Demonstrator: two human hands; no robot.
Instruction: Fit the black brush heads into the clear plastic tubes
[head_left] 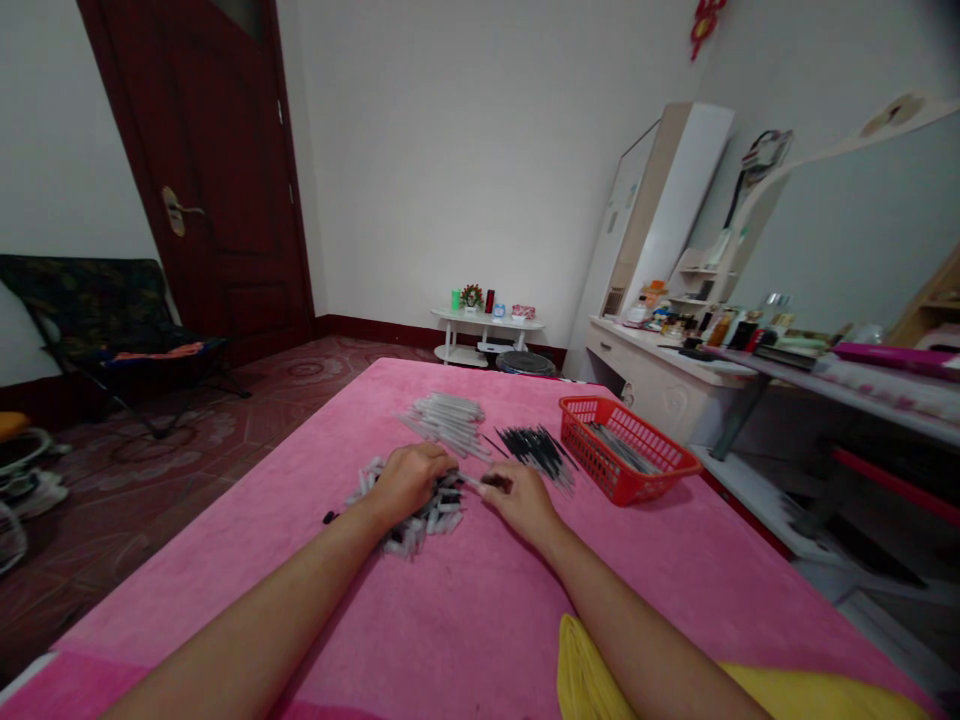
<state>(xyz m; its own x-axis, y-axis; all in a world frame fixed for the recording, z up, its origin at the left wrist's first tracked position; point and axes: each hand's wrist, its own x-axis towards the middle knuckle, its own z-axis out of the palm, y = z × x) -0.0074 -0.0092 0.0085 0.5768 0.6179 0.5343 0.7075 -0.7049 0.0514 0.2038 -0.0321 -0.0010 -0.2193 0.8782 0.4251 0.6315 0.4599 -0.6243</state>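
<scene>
My left hand rests with fingers curled on a heap of small black-and-white pen parts on the pink cloth. My right hand is closed in a pinch on a thin pen part that points toward the left hand. Just beyond the hands lie a pile of white pen tubes and a pile of black refills. A red plastic basket with several dark pens inside stands to the right of the piles.
The pink-covered table runs away from me. A yellow cloth lies at the near edge. To the right stands a cluttered dresser. A dark folding chair and a red door are on the left.
</scene>
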